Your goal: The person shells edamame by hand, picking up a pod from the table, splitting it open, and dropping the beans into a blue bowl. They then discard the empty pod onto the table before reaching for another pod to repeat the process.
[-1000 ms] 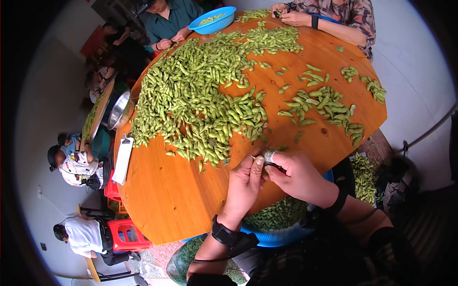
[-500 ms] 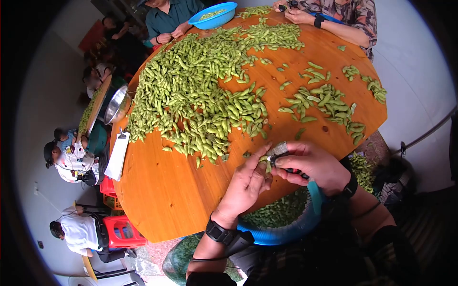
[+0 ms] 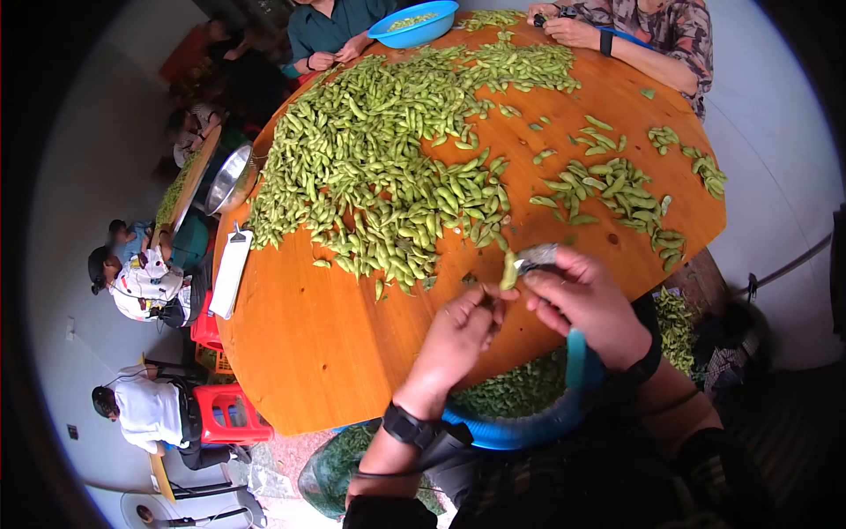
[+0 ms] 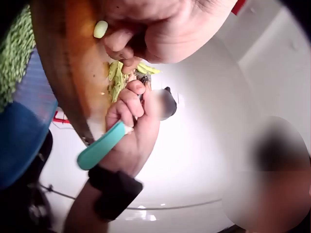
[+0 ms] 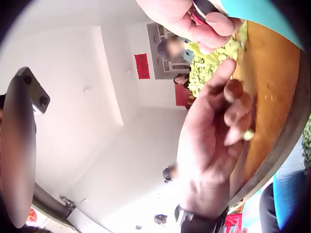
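Curled round a tool with a teal handle (image 4: 101, 146), my right hand (image 3: 586, 309) is over the table's near edge; a pale tip shows by its thumb. Silvery wrap (image 3: 540, 256) covers one finger. A green soybean pod (image 3: 509, 270) stands out at that tip. My left hand (image 3: 463, 331) is just to the left, its fingers loosely bent and apart from the right hand in the right wrist view. A pale green bean (image 4: 100, 29) shows right beside the left fingers. Below both hands is a blue basin (image 3: 520, 432) with many shelled green beans.
A large heap of pods (image 3: 379, 159) covers much of the round wooden table (image 3: 308, 353); smaller piles lie to the right. A clipboard (image 3: 232, 273) and a metal bowl (image 3: 231, 181) are at the left edge. Two people sit across, beside a blue bowl (image 3: 414, 35).
My hands were together around a pod; now the left has drawn slightly away from the right. The pod stands at the right hand's tool tip, and a bean shows by the left fingers.
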{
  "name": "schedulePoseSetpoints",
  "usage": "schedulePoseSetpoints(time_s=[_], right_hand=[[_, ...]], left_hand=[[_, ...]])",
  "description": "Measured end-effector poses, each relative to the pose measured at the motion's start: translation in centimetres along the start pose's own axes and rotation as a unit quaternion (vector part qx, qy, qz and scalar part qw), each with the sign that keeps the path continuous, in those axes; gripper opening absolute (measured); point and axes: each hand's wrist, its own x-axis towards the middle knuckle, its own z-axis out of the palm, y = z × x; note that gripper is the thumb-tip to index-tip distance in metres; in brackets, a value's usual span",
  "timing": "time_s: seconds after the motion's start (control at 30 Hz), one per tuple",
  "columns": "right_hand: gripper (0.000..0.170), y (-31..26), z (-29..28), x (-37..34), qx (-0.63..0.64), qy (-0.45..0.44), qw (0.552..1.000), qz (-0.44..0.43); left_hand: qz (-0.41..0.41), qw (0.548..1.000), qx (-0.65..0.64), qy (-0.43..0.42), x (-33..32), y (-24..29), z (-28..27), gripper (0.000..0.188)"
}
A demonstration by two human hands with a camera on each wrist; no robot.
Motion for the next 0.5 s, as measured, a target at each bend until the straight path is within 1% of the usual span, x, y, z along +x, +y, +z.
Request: schedulePoseSetpoints(time_s=[0.03, 0.07, 0.13, 0.17, 0.2, 0.23, 0.27, 0.3, 0.37, 0.4, 0.43, 0.5], right_hand=[[0.013, -0.1, -0.5, 0.1, -0.006, 0.047, 0.999, 0.012], [0.013, -0.5, -1.4, 0.5, -0.04, 0.075, 0.996, -0.002], [0.014, -0.3, -4.5, 1.6, -0.09, 0.118, 0.989, -0.028], [0.014, 0.1, -6.5, 2.2, -0.108, 0.131, 0.985, -0.04], [0.013, -0.2, -7.5, 2.3, -0.064, 0.128, 0.989, -0.046], [0.012, -0.4, -8.2, 2.2, -0.046, 0.099, 0.993, -0.049], [0.012, -0.3, -8.5, 2.2, -0.05, 0.098, 0.993, -0.039], [0.011, -0.3, -8.4, 2.2, -0.054, 0.098, 0.993, -0.031], [0.01, -0.1, -7.7, 2.1, -0.074, 0.102, 0.992, -0.031], [0.01, -0.1, -7.5, 2.1, -0.095, 0.111, 0.989, -0.027], [0.01, -0.1, -7.4, 2.1, -0.093, 0.107, 0.989, -0.029], [0.011, -0.2, -7.4, 1.9, -0.118, 0.095, 0.988, -0.031]], left_hand=[[0.047, 0.996, 0.08, -0.016, -0.8, -0.3, 0.2, 0.03], [0.108, 0.985, 0.136, -0.009, -1.6, -0.9, 0.7, 0.031], [0.23, 0.942, 0.245, -0.006, -2.6, -1.9, 1.4, 0.033], [0.23, 0.942, 0.246, -0.003, -3.0, -2.1, 1.4, 0.033], [0.248, 0.923, 0.295, -0.004, -3.3, -2.4, 1.4, 0.032], [0.265, 0.901, 0.343, -0.005, -3.7, -2.6, 1.5, 0.032], [0.247, 0.904, 0.35, 0.014, -4.1, -2.5, 2.0, 0.032], [0.247, 0.902, 0.353, 0.017, -4.5, -2.5, 2.7, 0.032], [0.29, 0.888, 0.356, 0.0, -5.0, -2.6, 3.8, 0.032], [0.303, 0.879, 0.367, -0.015, -5.1, -2.6, 3.9, 0.036], [0.303, 0.878, 0.371, -0.013, -5.1, -2.2, 3.4, 0.036], [0.225, 0.89, 0.389, 0.072, -5.2, -0.7, 1.2, 0.038]])
